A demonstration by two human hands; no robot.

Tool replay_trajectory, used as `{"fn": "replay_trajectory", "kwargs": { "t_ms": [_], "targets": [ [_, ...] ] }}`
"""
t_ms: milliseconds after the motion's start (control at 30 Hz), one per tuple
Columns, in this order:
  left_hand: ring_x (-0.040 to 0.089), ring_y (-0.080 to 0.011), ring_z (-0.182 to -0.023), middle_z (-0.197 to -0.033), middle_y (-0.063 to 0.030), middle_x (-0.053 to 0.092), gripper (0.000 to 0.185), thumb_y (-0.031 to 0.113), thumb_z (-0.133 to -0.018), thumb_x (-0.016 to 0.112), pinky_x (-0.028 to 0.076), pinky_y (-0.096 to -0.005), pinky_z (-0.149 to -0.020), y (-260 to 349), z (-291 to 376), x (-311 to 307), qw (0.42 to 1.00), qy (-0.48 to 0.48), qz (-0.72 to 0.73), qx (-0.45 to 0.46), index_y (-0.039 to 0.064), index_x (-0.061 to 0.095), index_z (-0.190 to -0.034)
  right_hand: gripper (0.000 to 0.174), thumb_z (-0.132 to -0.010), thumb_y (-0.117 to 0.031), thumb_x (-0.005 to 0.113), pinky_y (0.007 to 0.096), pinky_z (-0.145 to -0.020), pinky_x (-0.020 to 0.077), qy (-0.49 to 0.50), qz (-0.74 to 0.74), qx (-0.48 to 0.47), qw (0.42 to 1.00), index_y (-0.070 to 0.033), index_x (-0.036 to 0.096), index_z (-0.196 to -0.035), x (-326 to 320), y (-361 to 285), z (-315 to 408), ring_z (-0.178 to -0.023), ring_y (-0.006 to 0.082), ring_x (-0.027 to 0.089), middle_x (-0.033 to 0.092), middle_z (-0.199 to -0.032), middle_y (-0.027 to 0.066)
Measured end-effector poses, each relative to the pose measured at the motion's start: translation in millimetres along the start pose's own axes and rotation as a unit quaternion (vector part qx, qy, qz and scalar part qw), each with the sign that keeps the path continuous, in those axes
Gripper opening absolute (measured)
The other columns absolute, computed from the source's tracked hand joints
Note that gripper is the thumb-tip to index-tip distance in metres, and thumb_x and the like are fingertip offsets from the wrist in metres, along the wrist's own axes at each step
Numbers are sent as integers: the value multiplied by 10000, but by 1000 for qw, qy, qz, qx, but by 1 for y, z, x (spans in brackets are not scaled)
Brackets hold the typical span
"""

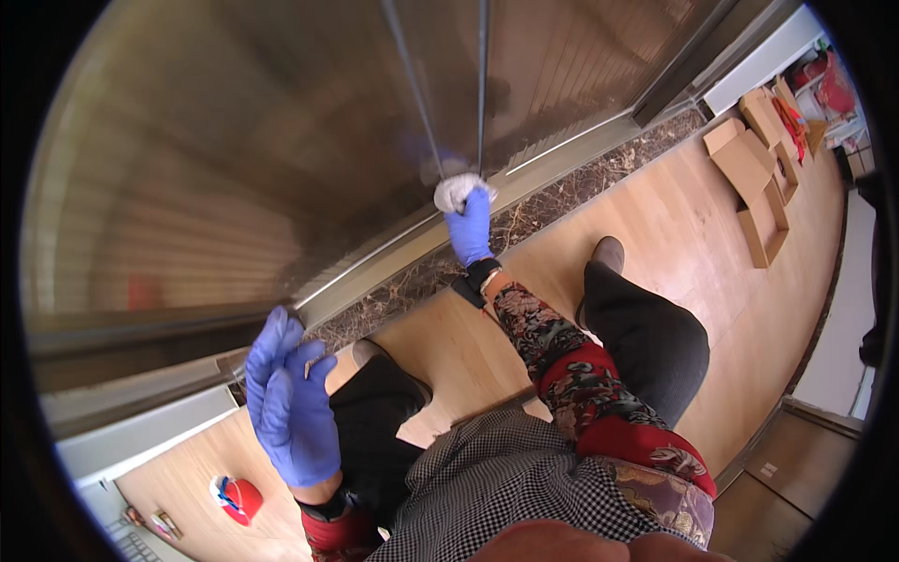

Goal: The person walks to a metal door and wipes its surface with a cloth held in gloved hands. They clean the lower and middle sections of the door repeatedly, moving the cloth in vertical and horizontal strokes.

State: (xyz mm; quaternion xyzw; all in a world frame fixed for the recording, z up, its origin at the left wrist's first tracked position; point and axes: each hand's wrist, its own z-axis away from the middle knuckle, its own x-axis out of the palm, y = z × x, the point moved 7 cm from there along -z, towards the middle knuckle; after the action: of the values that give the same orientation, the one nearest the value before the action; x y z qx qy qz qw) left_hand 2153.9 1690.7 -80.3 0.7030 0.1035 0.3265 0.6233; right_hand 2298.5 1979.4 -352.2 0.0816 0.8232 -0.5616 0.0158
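Observation:
My right hand (469, 228), in a blue disposable glove, grips a pale wadded cloth (458, 192) at the low edge of a large glossy brown door panel (351, 140). The cloth appears to touch the panel, where a faint reflection of the glove shows. Two thin dark strips (483, 84) run along the panel to the spot where the cloth is. My left hand (295, 407), gloved the same way, is raised at the lower left with its fingers apart and holds nothing. A small brownish patch shows on that glove near the fingers.
A brown marble threshold (583, 179) runs along the panel's foot, beside a light wood floor (688, 232). Open cardboard boxes (755, 190) lie at the right. A red bucket (244, 500) with a blue and white item stands at the lower left. My feet are close to the threshold.

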Motion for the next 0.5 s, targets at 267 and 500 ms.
{"fn": "replay_trajectory", "kwargs": {
  "t_ms": [267, 500],
  "targets": [
    [629, -243, -1172, -1398, -159, 581, 639, 268, -1003, 611, 562, -364, -970, -29, -37, 28, 997, -25, 6, -69, -34, 373, -1513, 461, -812, 99, 657, 409, -725, 559, 182, -416, 466, 760, -48, 560, -1237, 27, 196, 56, -858, 274, 674, 667, -1056, 101],
    [637, -233, -1156, -1408, -159, 577, 614, 248, -997, 608, 551, -355, -967, -26, -27, 45, 998, 34, 38, -27, -36, 400, -1501, 333, -792, 52, 686, 400, -693, 558, -98, -158, 235, 954, -61, 616, -1097, 10, 231, -8, -788, 260, 666, 661, -932, 80]
  ]
}}
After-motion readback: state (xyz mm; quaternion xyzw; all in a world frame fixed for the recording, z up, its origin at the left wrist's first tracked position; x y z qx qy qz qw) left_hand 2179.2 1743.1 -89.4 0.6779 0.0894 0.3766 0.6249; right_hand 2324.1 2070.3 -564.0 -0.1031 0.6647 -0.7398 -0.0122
